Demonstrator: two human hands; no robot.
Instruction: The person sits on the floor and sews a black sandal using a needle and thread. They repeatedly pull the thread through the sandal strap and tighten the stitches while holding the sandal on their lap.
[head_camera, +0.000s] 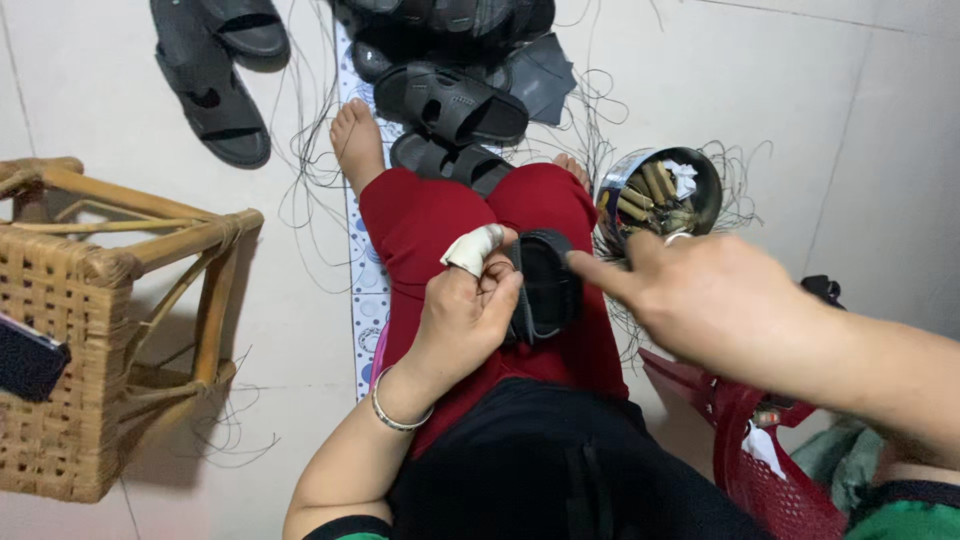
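Seated worker, view from the head camera. The left hand (465, 310), thumb wrapped in white tape (473, 247), closes its grip around the edge of a black sandal sole (545, 285) that rests on the red-trousered knees (430, 215). The right hand (705, 300) has its grip loose, forefinger out and touching the sole's upper rim; it holds nothing that can be seen. Risks, as judged: the sole is pinched at one edge only and could slide off the lap; loose black threads (310, 150) around the bare foot (357, 140) could snag toes or fingers; the tin (700, 200) of brass-coloured pieces stands close beside the right forearm and could be knocked over. Surface and room: a pale tiled floor (880, 130), a patterned strip of mat (368, 290) under the legs, finished black sandals (450, 100) piled ahead, a wicker stool (110, 320) to the left, a red mesh bag (770, 470) to the right.
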